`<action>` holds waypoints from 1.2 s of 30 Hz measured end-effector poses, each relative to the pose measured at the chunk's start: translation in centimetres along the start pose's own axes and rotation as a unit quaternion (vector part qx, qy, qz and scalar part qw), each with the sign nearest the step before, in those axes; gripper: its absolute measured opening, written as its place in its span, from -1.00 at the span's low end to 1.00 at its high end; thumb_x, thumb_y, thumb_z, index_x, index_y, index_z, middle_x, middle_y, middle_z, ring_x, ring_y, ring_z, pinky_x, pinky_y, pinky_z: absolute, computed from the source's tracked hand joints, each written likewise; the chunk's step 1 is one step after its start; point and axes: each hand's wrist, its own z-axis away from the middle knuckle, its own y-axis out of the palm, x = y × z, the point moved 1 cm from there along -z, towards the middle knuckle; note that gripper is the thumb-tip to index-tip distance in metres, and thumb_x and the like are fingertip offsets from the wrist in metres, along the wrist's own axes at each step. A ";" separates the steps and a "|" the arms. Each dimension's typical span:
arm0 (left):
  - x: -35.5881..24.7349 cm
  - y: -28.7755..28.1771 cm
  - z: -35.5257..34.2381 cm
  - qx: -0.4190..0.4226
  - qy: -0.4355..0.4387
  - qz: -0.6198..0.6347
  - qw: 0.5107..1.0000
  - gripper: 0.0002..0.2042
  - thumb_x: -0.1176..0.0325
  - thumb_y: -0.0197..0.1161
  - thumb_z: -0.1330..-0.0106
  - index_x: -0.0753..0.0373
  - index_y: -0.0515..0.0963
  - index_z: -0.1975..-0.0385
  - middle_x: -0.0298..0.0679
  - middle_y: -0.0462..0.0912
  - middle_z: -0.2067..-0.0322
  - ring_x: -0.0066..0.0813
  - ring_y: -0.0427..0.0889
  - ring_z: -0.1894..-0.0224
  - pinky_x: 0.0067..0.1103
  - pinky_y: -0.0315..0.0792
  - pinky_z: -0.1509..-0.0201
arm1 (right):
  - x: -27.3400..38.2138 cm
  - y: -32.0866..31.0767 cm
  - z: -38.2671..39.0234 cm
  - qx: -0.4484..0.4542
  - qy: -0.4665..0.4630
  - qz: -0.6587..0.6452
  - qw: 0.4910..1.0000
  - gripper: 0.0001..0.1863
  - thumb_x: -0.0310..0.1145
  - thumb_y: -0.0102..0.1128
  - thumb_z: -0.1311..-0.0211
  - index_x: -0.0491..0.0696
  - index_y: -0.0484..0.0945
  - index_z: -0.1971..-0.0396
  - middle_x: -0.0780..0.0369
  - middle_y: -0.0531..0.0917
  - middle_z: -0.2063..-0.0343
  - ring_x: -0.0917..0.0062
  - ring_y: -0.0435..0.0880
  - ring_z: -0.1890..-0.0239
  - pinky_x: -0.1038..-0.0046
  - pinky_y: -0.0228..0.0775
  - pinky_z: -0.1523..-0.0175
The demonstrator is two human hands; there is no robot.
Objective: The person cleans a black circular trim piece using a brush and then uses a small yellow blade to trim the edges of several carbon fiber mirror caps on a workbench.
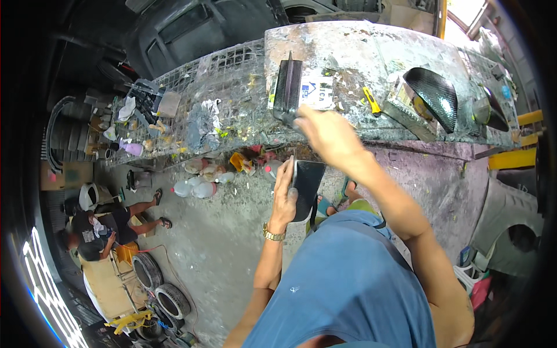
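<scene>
My left hand [283,194], with a gold watch at its wrist, grips a dark flat panel [309,185] by its left edge, in front of my body. The panel has a pale edge and tapers toward the bottom. My right hand [325,132] reaches over the bench's front edge, slightly blurred, its fingers curled together beside a dark lump. What they hold is hidden. Just beyond the fingertips, a long dark woven-pattern piece [288,87] with a raised fin lies on a white printed sheet [318,91].
A yellow utility knife [371,102] and a glossy black curved shell [433,95] on a block sit at the bench's right. Rags [204,124] and a purple bottle [132,148] lie left. Plastic bottles [197,187] stand underneath. A person [110,226] sits at left near tires [172,300].
</scene>
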 end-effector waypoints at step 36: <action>1.0 -2.3 1.7 0.020 0.116 0.085 0.989 -0.18 -0.40 -0.09 -0.20 0.17 0.29 -0.26 0.11 0.28 -0.23 0.06 0.26 -0.29 -0.18 0.12 -0.33 | -0.7 -2.7 2.8 0.080 0.072 -0.186 0.977 -0.84 -0.37 0.10 -0.31 -0.09 0.49 0.17 0.25 0.57 0.68 0.67 0.51 0.65 0.54 0.31 0.51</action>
